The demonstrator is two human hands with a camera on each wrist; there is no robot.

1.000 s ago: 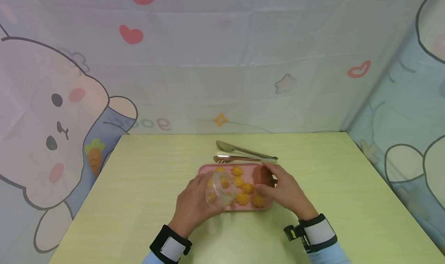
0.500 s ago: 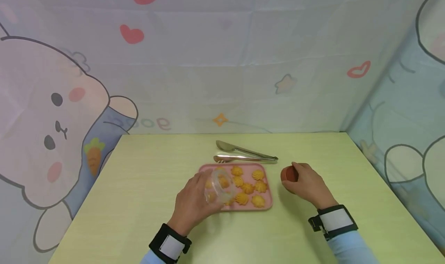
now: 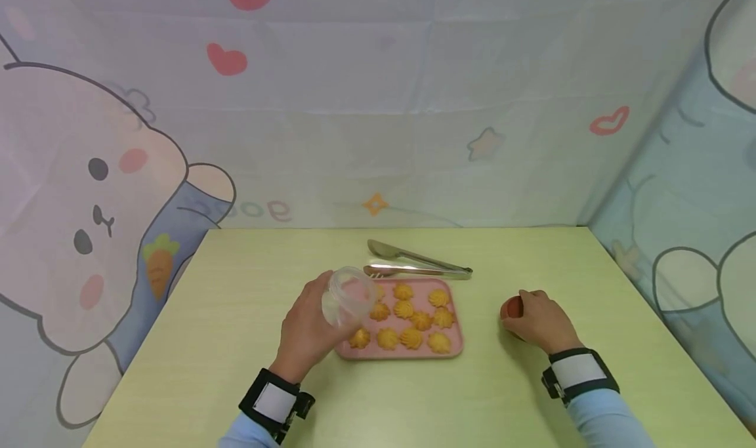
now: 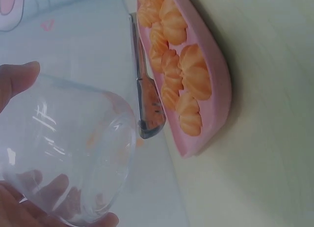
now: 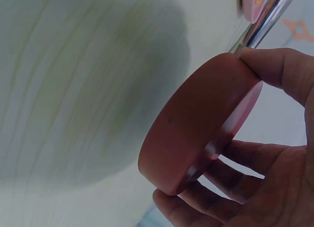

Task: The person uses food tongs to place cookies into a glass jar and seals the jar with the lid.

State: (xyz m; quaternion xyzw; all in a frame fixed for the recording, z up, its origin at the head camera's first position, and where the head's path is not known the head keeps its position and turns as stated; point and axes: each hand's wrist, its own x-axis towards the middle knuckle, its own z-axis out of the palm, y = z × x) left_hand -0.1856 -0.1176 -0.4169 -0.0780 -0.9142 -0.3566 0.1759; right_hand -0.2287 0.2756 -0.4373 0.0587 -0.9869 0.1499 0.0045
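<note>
My left hand [image 3: 304, 326] grips a clear plastic jar [image 3: 347, 297], tilted with its open mouth toward the right, over the left end of a pink tray [image 3: 401, 354]. In the left wrist view the jar [image 4: 68, 148] looks empty, thumb on one side and fingers curled round the other. Several yellow piped cookies [image 3: 411, 338] lie on the tray. Off to the tray's right, my right hand [image 3: 545, 323] holds a reddish-brown round lid [image 3: 512, 307]. The right wrist view has the lid [image 5: 196, 124] pinched at its rim between thumb and fingers, close over the table.
Metal tongs [image 3: 419, 259] lie behind the tray, their two arms spread toward the left. The pale yellow-green table [image 3: 236, 290] ends at a printed cloth backdrop [image 3: 413, 107], with another cloth along the right side.
My right hand has carried the lid from above the tray out to the right and lower. My left hand has shifted left with the jar, uncovering more cookies.
</note>
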